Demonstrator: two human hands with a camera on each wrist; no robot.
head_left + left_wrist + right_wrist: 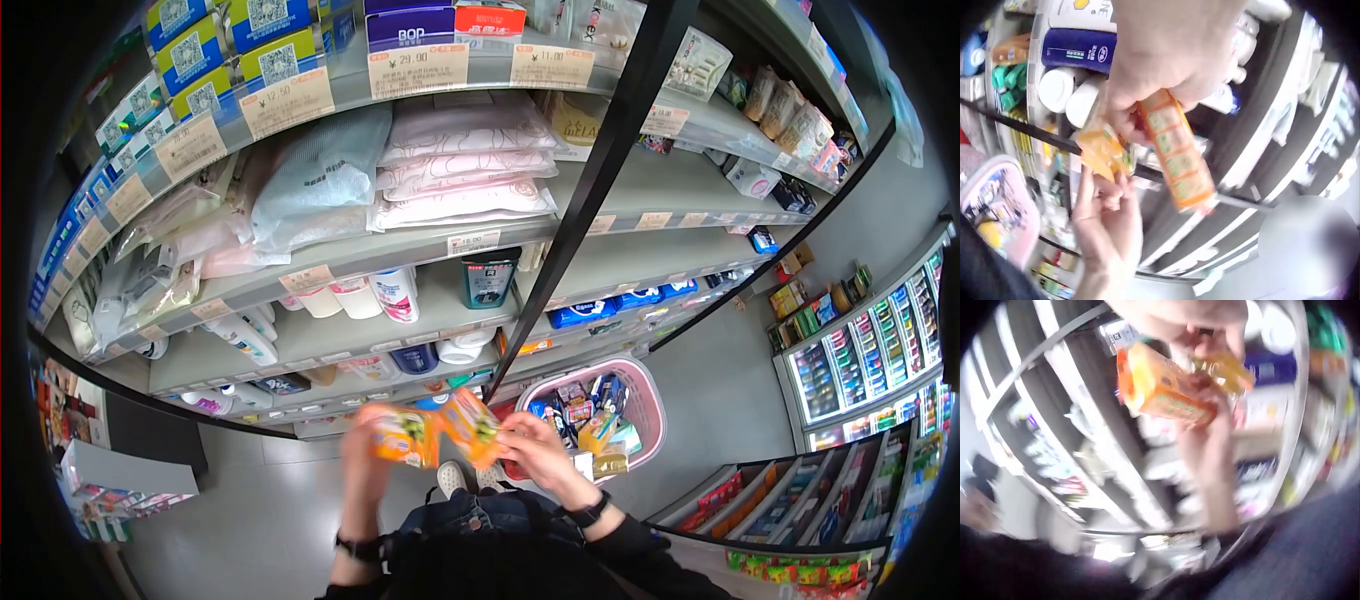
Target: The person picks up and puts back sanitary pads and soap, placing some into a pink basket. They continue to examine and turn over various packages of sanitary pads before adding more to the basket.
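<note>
In the head view, two orange packets are held up side by side over the floor. My left hand [365,470] grips an orange rectangular packet [405,437]; the left wrist view shows its long side, divided into several sections, pointing away from my palm. My right hand [545,455] pinches a second orange packet [470,428] with clear, crinkled film. From the left wrist side, that second packet [1105,155] sits between both hands, close to my left fingertips. Motion blurs the print on both.
A pink basket [655,400] full of mixed packaged goods stands on the floor to the right. Ahead rises a grey shelf unit [350,255] with price tags, bagged textiles [465,150] and bottles [395,293]. A lower snack rack [800,490] stands at the right.
</note>
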